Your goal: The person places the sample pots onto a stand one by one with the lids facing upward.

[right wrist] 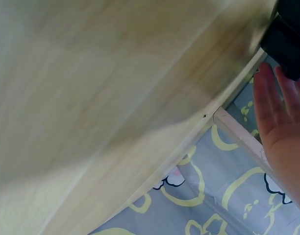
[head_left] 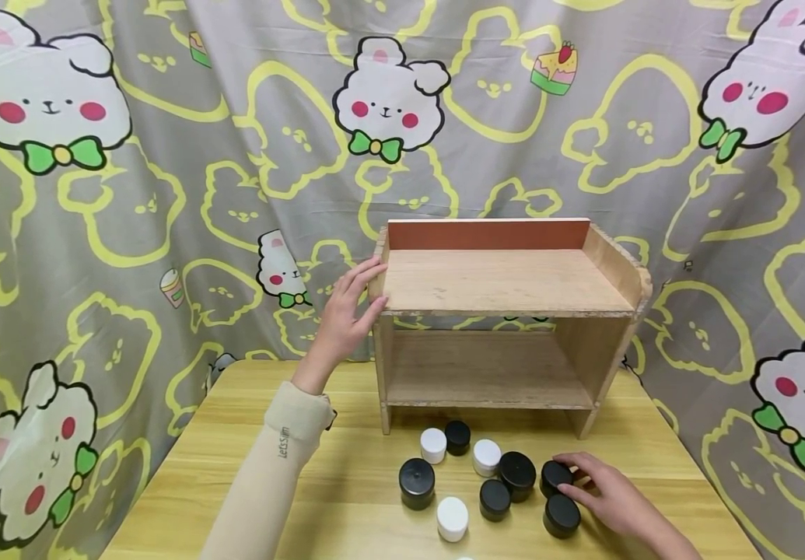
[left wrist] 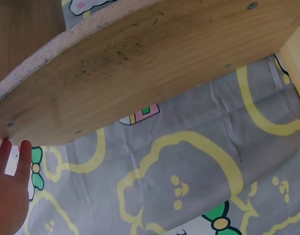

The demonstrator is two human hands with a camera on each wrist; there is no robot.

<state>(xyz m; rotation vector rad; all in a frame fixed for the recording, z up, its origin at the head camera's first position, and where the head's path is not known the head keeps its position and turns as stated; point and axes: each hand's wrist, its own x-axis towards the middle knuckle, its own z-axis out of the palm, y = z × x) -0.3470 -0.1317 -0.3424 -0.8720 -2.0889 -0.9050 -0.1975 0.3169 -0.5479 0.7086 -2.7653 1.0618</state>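
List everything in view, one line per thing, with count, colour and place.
shelf: 1, light wood with a red-brown back strip, standing on the table
large jars: 2, black, on the table in front of the shelf
small black jars: 4, black, near the large ones
white jars: 3, white, among the black ones; a white sliver at the bottom edge is too cut off to tell
table: 1, yellow wood, under everything
curtain: grey with yellow outlines and white rabbits, behind the table
sleeve: 1, cream, on the left arm
left hand: 1, bare, touching the shelf's left side
right hand: 1, bare, pinching a small black jar
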